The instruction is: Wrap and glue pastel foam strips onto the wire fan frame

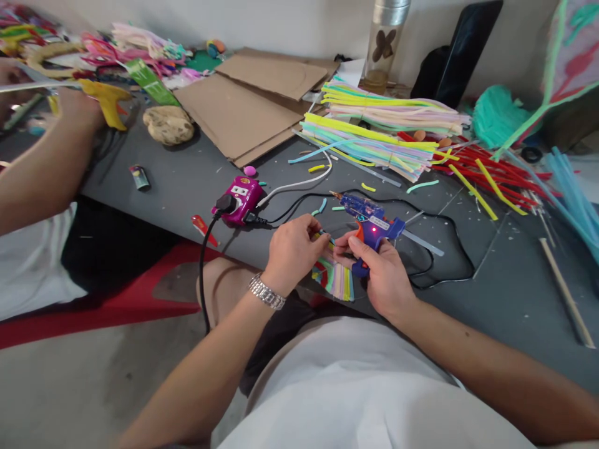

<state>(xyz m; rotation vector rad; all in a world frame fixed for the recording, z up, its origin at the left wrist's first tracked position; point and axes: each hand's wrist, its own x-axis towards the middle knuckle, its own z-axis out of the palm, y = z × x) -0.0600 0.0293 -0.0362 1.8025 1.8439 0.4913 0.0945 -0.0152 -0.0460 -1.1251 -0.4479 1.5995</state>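
My left hand [294,251], with a metal-band watch [266,292] at the wrist, is closed in a pinch. What lies between its fingertips is small and mostly hidden. My right hand [387,274] is wrapped round the handle of a blue hot glue gun [369,218], whose red light is lit and whose nozzle points left, away from the left hand. A clear glue stick [423,242] shows behind the gun. Just below both hands, at the table edge, is a fan-shaped piece of pastel pipe cleaners [343,284] laid side by side, with some red at its left.
A magenta power strip [242,198] with plugged cords stands left of my hands. Behind are pipe-cleaner bundles [369,146], cardboard sheets [253,115], a bottle [381,47] and a phone [470,53]. A wooden stick [566,293] lies right. A co-worker's arm [51,149] is near a yellow glue gun [108,100].
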